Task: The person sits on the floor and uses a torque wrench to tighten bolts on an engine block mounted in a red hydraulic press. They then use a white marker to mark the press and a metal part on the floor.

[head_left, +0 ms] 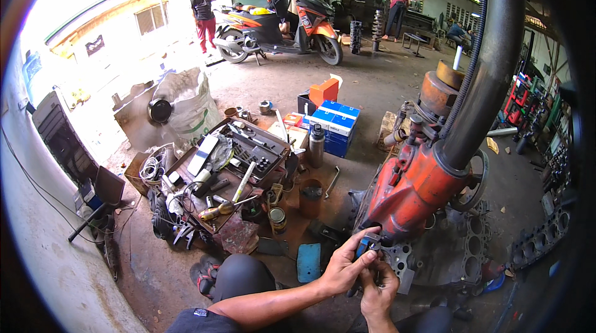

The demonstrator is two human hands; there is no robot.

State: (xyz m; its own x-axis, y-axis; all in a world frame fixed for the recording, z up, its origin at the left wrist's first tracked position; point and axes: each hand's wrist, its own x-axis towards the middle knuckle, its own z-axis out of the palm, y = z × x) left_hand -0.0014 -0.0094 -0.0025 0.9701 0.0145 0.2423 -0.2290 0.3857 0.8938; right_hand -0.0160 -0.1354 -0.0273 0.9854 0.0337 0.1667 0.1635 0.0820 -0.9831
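Note:
Close to the foot of a red machine, my left hand (345, 266) pinches a small blue and dark object (367, 244) between thumb and fingers. Its exact kind is too small to make out. My right hand (380, 289) is closed just below, its curled fingers meeting the lower part of the same object; the fingers hide much of it. Behind the hands lies a grey metal engine part (400, 257) with round holes. The red machine (410, 190) rises beyond it, with a thick dark column (493, 66) and a handwheel (478, 181).
Cluttered tools cover a low bench (205, 202) to the left. A blue box (335, 123), a metal flask (316, 145) and an open can (277, 216) stand ahead. Engine blocks (546, 234) lie at right. A motorcycle (279, 26) and several people are farther back.

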